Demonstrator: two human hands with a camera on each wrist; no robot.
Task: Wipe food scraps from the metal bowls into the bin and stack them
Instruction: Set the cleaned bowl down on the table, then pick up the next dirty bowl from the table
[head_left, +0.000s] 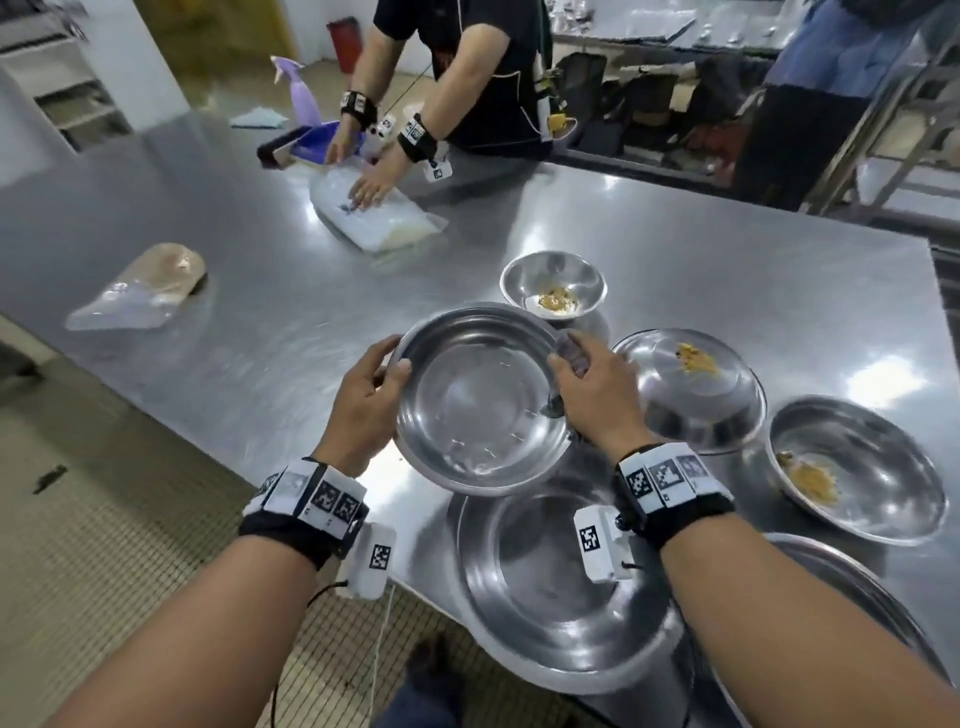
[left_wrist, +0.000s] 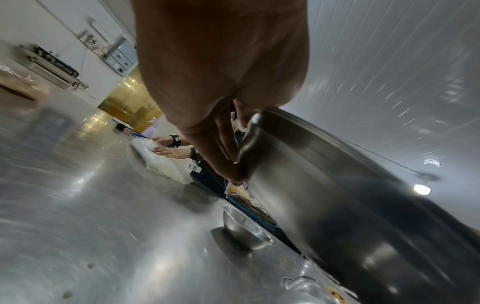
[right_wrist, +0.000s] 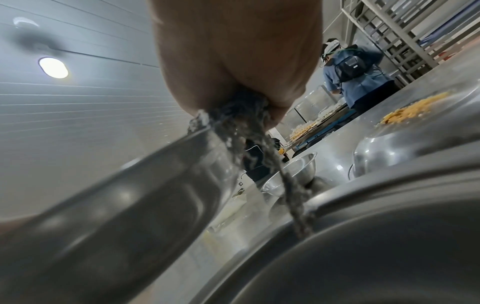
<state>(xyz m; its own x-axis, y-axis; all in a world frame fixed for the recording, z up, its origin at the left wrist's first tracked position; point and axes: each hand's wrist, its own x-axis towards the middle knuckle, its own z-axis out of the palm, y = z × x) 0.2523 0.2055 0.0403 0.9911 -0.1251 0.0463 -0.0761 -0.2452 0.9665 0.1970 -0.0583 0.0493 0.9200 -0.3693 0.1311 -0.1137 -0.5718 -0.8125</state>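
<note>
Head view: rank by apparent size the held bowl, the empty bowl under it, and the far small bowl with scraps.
1. Empty bowl nearest the camera, so nearness may inflate it.
2. Held bowl, gripped by left hand and right hand.
3. Far small bowl.

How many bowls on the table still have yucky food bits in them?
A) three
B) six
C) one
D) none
A: scraps show in the small bowl, the middle bowl and the far-right bowl. The held bowl, gripped by the left hand and the right hand, looks clean.

No legible text anywhere (wristband tags show only patterns).
</note>
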